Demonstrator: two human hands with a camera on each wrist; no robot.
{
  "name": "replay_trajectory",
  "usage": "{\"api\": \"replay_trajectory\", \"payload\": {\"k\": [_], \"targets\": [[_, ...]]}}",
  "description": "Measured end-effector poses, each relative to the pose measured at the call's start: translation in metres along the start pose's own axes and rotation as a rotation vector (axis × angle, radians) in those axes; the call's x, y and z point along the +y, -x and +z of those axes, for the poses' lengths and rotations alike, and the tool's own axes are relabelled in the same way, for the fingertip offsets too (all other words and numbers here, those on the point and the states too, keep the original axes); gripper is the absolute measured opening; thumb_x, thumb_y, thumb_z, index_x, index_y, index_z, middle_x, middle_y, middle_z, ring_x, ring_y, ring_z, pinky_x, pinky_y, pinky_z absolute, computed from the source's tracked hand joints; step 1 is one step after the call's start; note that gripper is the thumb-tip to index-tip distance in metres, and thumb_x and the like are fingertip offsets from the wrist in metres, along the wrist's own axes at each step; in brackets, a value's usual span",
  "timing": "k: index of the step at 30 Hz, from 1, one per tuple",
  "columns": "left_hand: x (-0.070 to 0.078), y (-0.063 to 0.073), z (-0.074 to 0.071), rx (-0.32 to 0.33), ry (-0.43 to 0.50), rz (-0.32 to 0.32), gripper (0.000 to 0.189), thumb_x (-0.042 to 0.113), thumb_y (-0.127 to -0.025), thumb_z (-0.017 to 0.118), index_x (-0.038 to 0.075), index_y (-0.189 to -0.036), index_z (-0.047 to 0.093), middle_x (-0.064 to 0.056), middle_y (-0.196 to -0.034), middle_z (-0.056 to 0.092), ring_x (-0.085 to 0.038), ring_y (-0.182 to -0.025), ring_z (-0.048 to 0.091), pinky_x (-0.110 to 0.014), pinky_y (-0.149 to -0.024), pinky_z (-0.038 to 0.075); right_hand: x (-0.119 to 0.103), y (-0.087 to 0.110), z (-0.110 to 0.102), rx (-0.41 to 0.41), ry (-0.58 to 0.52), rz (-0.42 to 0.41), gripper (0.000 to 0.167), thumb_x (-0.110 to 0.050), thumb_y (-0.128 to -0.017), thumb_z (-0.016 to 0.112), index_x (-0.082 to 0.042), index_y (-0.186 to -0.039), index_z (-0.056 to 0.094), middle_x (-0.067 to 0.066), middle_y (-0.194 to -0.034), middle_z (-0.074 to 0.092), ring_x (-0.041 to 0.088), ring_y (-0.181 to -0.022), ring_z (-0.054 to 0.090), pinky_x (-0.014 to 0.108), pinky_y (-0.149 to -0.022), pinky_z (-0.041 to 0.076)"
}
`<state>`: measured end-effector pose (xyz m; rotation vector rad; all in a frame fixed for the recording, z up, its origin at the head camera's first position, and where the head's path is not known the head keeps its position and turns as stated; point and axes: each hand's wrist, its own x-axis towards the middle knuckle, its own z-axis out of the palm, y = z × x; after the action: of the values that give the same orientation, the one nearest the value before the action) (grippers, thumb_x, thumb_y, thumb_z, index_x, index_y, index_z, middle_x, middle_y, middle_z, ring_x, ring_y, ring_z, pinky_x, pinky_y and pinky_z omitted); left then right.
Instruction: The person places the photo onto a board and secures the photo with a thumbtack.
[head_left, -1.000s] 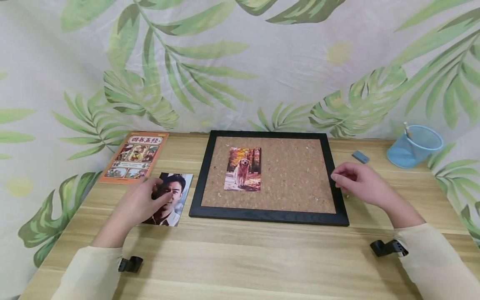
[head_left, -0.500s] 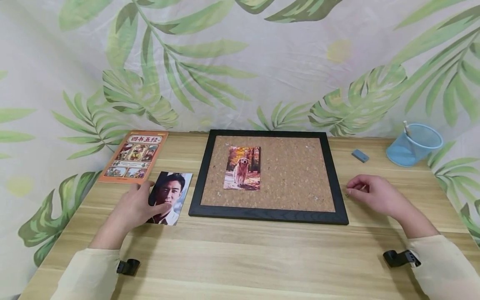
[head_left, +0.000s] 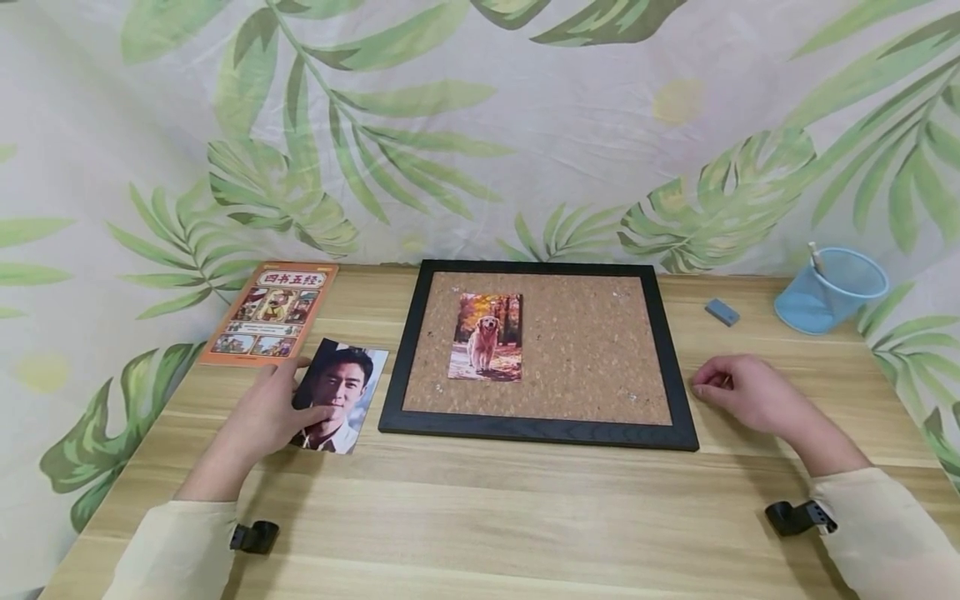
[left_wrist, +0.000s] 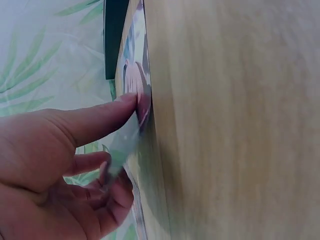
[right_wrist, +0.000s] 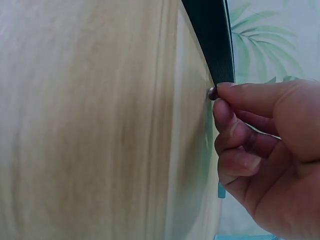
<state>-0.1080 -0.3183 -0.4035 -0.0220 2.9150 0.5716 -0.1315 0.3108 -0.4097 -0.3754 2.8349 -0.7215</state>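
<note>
Cream-coloured cloth covers both forearms, which reach over the wooden table (head_left: 510,508) from its near side, the left one leaning inward to the right, the right one leaning inward to the left. The left hand (head_left: 262,412) holds the portrait photo (head_left: 343,396) by its left edge: the thumb is stretched almost straight over the picture side, and the other fingers are bent beneath, so that this edge is raised from the table while the far part lies lower, close to the wood. Just beyond these fingers is the orange book (head_left: 272,315).

The right hand (head_left: 750,396) points to the left, with the wrist almost straight. Its thumb and forefinger pinch a small dark round piece (right_wrist: 213,93); the remaining fingers are folded toward the palm. Whether this piece touches the table, I cannot tell. Immediately to the left of the right fingertips is the black frame (head_left: 536,431) of the cork board (head_left: 577,358), and this board lies between the two hands. On the cork, at the side closer to the left fingers, lies the dog photo (head_left: 486,337). Beyond the right fingers rests a blue block (head_left: 722,312), and farther to their right stands the light blue cup (head_left: 813,300).
</note>
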Motion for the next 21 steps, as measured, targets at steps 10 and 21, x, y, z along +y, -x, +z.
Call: {"api": "replay_trajectory", "payload": {"k": [10, 21], "targets": [[-0.010, 0.004, 0.000, 0.030, 0.073, 0.104, 0.082, 0.018, -0.094, 0.085, -0.012, -0.155, 0.041, -0.042, -0.137, 0.054, -0.055, -0.121, 0.056, -0.069, -0.097, 0.049, -0.002, -0.001, 0.003, -0.023, 0.017, 0.006, 0.008, -0.010, -0.101, 0.072, -0.004, -0.100, 0.077, 0.001, -0.088, 0.070, 0.013, -0.081, 0.057, 0.028, -0.070, 0.047], [-0.014, 0.007, -0.008, 0.078, 0.141, 0.100, 0.049, 0.024, -0.109, 0.064, -0.007, -0.147, 0.059, -0.029, -0.123, 0.070, -0.028, -0.095, 0.066, -0.032, -0.072, 0.051, -0.007, -0.001, 0.000, 0.005, 0.019, -0.008, 0.011, -0.011, -0.104, 0.068, -0.004, -0.100, 0.077, 0.002, -0.089, 0.071, 0.013, -0.082, 0.059, 0.030, -0.071, 0.049]]}}
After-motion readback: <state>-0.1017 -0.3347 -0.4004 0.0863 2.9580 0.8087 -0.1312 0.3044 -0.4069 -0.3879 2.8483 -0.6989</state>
